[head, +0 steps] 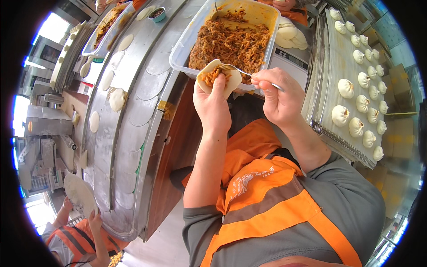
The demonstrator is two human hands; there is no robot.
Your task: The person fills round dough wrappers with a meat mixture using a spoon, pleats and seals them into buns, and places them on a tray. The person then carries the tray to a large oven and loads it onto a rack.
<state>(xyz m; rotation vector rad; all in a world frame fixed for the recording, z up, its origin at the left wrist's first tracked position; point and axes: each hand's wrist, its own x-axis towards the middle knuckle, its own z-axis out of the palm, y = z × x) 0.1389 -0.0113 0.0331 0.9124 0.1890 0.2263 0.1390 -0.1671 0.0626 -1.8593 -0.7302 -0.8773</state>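
Note:
My left hand (213,106) holds a round dough wrapper (235,81) flat on its fingers, the thumb pressing into a mound of orange-brown shredded filling (209,77) on it. In my right hand (278,95) is a metal fork (246,72), gripped by its handle, with its tines at the filling on the wrapper. Just beyond both hands stands a clear plastic tub (181,50) with a large heap of the same filling (230,43) inside. A second utensil (216,8) stands in the tub's far corner.
Right of me, a stack of trays (322,80) carries several pleated buns (340,115). A digital scale (289,63) and stacked wrappers (290,35) sit beside the tub. On my left runs a metal conveyor (146,83) with dough rounds (116,100). A co-worker (80,233) holds a large dough-coloured disc (80,195).

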